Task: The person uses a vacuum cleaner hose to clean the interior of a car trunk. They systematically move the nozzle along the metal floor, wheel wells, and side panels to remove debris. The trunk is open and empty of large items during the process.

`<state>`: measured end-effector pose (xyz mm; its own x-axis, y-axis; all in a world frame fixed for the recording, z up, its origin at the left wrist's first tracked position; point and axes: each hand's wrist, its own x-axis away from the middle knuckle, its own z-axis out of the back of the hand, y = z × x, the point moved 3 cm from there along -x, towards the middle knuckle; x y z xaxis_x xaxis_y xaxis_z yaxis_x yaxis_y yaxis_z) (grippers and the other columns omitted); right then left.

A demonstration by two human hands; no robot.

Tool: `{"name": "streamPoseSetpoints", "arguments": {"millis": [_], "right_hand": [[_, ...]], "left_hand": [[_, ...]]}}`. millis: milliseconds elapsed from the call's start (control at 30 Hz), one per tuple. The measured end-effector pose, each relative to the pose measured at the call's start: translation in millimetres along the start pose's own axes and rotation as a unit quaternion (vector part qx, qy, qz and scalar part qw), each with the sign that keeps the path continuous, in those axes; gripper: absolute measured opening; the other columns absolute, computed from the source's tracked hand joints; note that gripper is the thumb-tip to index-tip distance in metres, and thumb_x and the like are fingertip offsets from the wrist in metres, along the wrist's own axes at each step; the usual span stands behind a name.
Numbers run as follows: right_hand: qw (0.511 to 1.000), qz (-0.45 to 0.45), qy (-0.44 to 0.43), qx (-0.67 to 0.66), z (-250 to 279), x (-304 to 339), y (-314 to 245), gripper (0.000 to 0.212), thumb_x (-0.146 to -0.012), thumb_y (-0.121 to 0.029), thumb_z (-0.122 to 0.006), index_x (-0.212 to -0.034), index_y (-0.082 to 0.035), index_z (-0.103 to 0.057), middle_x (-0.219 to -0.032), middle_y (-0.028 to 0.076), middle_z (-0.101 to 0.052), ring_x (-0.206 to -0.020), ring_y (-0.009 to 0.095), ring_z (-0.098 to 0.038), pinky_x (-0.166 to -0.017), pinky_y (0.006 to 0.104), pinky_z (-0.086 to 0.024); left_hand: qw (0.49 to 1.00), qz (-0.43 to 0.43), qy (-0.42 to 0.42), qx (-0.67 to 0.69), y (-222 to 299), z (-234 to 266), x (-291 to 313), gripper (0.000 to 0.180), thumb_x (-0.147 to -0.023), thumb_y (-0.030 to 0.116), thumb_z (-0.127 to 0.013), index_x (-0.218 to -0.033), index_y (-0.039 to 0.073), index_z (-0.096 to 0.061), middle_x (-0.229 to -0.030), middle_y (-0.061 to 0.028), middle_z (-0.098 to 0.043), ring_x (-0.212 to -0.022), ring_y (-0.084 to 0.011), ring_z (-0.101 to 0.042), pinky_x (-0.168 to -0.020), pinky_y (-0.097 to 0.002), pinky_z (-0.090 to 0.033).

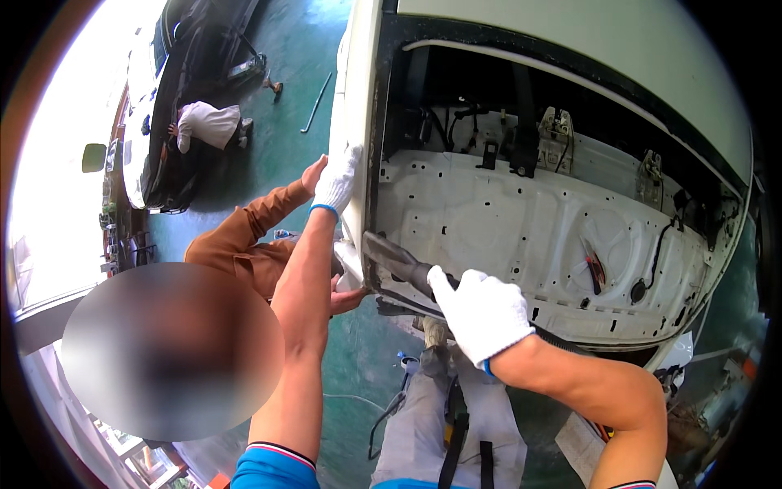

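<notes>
A white knitted glove with a blue cuff covers my left hand [337,179], which lies flat with straight fingers against the white side [353,98] of a vehicle. My right hand [485,314], gloved the same way, is closed around a black vacuum nozzle [397,259]. The nozzle's flat tip points left, at the lower left corner of the vehicle's opening. A black ribbed hose [562,341] shows beyond my right wrist. Inside the opening is a bare white metal panel [497,220] with several holes, clips and latches.
Close on my left, a person in a brown jacket [236,244] reaches toward the vehicle's side. Farther left, another person [210,125] bends into a dark car [204,49]. A bent rod [316,103] lies on the green floor. A red-and-black tool [595,270] rests on the white panel.
</notes>
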<state>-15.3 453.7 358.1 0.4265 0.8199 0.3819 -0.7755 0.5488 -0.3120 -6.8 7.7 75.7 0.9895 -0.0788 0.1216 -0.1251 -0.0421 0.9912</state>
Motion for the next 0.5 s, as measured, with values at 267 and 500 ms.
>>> {"name": "streamPoseSetpoints", "arguments": {"millis": [267, 500], "right_hand": [[0.991, -0.122, -0.035, 0.048, 86.6, 40.4, 71.5, 0.075, -0.088, -0.019, -0.073, -0.159, -0.022, -0.05, -0.104, 0.018, -0.071, -0.083, 0.039, -0.077, -0.072, 0.0519, -0.061], [0.961, -0.273, 0.039, 0.014, 125.1, 121.8, 137.5, 0.097, -0.078, -0.039, -0.083, -0.166, -0.026, -0.045, -0.104, 0.021, -0.071, -0.088, 0.044, -0.076, -0.082, 0.0532, -0.062]], "left_hand": [[0.998, -0.036, 0.019, -0.044, -10.1, 24.2, 16.9, 0.054, -0.118, 0.019, -0.039, -0.168, -0.003, -0.036, -0.171, -0.015, -0.046, -0.159, -0.0262, -0.042, -0.132, -0.0375, -0.028], [0.676, -0.071, 0.481, -0.554, 136.1, -129.8, -30.5, 0.042, -0.101, 0.015, -0.066, -0.142, 0.002, -0.066, -0.134, -0.0214, -0.072, -0.123, -0.044, -0.067, -0.108, -0.0495, -0.053]]}}
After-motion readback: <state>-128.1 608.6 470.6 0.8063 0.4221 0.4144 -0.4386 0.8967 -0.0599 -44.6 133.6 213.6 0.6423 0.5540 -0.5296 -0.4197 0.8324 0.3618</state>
